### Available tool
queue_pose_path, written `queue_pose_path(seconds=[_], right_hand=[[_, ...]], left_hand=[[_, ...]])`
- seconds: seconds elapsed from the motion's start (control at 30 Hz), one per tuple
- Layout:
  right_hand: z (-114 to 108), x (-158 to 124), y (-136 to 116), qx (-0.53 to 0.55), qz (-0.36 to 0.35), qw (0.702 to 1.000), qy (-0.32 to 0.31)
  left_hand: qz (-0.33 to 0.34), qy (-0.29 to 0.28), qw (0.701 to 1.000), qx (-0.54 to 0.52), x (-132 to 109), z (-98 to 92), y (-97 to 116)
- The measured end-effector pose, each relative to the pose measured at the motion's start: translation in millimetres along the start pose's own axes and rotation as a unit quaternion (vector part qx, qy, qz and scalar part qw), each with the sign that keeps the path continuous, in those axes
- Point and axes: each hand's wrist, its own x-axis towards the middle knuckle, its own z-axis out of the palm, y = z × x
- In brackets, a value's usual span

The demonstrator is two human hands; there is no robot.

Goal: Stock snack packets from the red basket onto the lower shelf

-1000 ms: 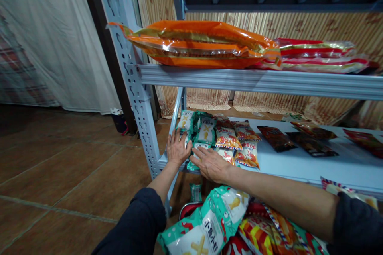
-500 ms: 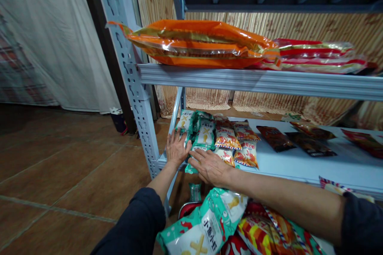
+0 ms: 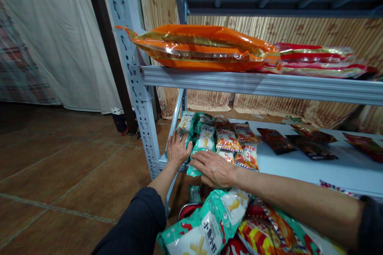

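Note:
Green and white snack packets (image 3: 201, 135) lie in rows at the left end of the lower grey shelf (image 3: 299, 165). My left hand (image 3: 177, 149) rests flat on the leftmost packets, fingers spread. My right hand (image 3: 213, 168) lies flat, fingers stretched, over a green packet (image 3: 193, 170) at the shelf's front edge. Red and yellow snack packets (image 3: 239, 145) sit in rows just right of the green ones.
Dark red packets (image 3: 277, 140) lie further right on the same shelf. Large orange bags (image 3: 206, 47) and red bags (image 3: 317, 59) are stacked on the upper shelf. A basket of mixed snack packets (image 3: 209, 225) is below my arms. The shelf's perforated upright post (image 3: 140, 99) stands at left on a tiled floor.
Both hands stay on the green packets; my right hand has slid slightly down and toward me with the front packet. The view has shifted a little.

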Motion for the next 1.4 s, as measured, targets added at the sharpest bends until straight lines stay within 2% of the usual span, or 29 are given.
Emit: queue_pose_path(seconds=[0.3, 0.5, 0.73, 0.87, 1.2, 1.3, 1.4], right_hand=[[-1, 1, 12, 0.049, 0.004, 0.997, 0.055], [-2, 7, 22, 0.087, 0.053, 0.989, 0.104], [-10, -3, 9, 0.035, -0.018, 0.999, 0.033], [-13, -9, 1, 0.036, -0.034, 0.999, 0.003], [-3, -4, 14, 0.146, 0.05, 0.98, 0.128], [-11, -2, 14, 0.16, 0.084, 0.971, 0.155], [-30, -1, 18, 0.17, 0.132, 0.962, 0.168]], left_hand=[[0.003, -0.009, 1.0, 0.007, 0, 0.0, -1], [0.002, -0.02, 1.0, 0.008, 0, -1.7, -2], [-0.008, -0.011, 1.0, -0.002, 0, -0.1, -1], [-0.01, -0.009, 1.0, -0.007, -1, -0.8, 0], [-0.006, -0.008, 1.0, 0.002, -1, -1.7, 0], [-0.007, -0.015, 1.0, 0.002, -1, -1.8, -1], [-0.008, -0.025, 1.0, 0.003, -1, -2.1, -1]])
